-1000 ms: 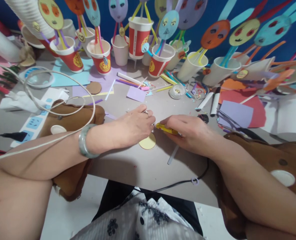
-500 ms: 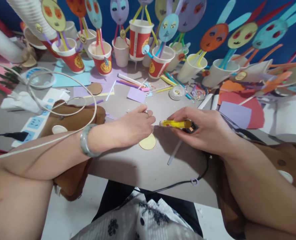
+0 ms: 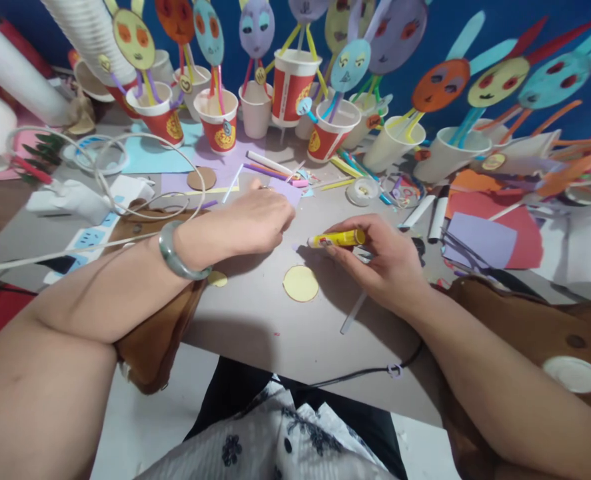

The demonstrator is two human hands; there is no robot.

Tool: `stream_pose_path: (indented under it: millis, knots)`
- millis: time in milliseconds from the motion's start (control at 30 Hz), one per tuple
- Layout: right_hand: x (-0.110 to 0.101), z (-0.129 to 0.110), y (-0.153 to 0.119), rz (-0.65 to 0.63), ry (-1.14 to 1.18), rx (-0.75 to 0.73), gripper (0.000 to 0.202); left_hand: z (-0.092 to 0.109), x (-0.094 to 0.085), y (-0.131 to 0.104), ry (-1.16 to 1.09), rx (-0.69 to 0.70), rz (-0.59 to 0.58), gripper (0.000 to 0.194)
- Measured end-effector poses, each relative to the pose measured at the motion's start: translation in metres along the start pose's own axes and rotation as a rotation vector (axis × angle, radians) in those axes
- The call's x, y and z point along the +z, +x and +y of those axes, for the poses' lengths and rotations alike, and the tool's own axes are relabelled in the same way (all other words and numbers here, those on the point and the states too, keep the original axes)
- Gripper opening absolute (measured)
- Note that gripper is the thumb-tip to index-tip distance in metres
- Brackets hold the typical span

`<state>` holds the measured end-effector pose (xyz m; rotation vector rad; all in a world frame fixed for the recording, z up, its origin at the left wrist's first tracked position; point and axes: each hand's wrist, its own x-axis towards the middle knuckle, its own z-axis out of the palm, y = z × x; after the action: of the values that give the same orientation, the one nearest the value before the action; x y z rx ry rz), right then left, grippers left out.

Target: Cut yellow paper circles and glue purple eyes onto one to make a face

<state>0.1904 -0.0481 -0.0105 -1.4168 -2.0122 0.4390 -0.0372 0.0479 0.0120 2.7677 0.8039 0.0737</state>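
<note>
My right hand grips a yellow glue stick, its pale tip pointing left just above the table. A tiny purple scrap lies under that tip. My left hand is closed, fingers curled down beside a purple paper rectangle; what it pinches, if anything, is hidden. In front of both hands a pale yellow paper disc lies flat, touched by neither. Below the left wrist sits a smaller yellow paper disc.
Paper cups holding paper-faced figures line the back. Pens and scraps lie before them. At left are a power strip and a looped white cable. Brown cushions sit under the forearms; a black cord crosses the front edge.
My left hand has moved left and away from me, uncovering the larger yellow disc. The glue stick has shifted slightly left in my right hand. The view has shifted a little.
</note>
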Motion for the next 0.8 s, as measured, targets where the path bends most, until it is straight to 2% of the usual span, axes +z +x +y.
stream_pose_path:
  millis: [100,167,267,367,533,667,800]
  knots:
    - [0.011,0.001,0.000,0.003,0.016,-0.052,0.015,0.002,-0.003,-0.001,0.049,-0.089,-0.117,0.016]
    - [0.017,0.003,0.000,0.024,0.023,-0.090,0.017,0.005,-0.007,0.001,0.037,-0.114,-0.154,0.018]
    - [0.023,0.007,0.000,0.045,0.011,-0.137,0.024,0.009,-0.012,0.002,0.013,-0.106,-0.204,0.023]
    - [0.025,0.009,0.000,0.047,-0.020,-0.160,0.029,0.012,-0.014,-0.001,0.032,-0.037,-0.251,0.021]
    - [0.026,0.010,0.000,0.059,-0.049,-0.190,0.031,0.018,-0.011,-0.014,0.077,0.042,-0.194,0.030]
    - [0.025,0.010,0.000,0.047,-0.043,-0.189,0.032,0.023,-0.009,-0.020,0.119,0.106,-0.175,0.027]
    - [0.025,0.010,0.001,0.016,-0.023,-0.194,0.032,0.025,-0.008,-0.022,0.146,0.138,-0.210,0.029]
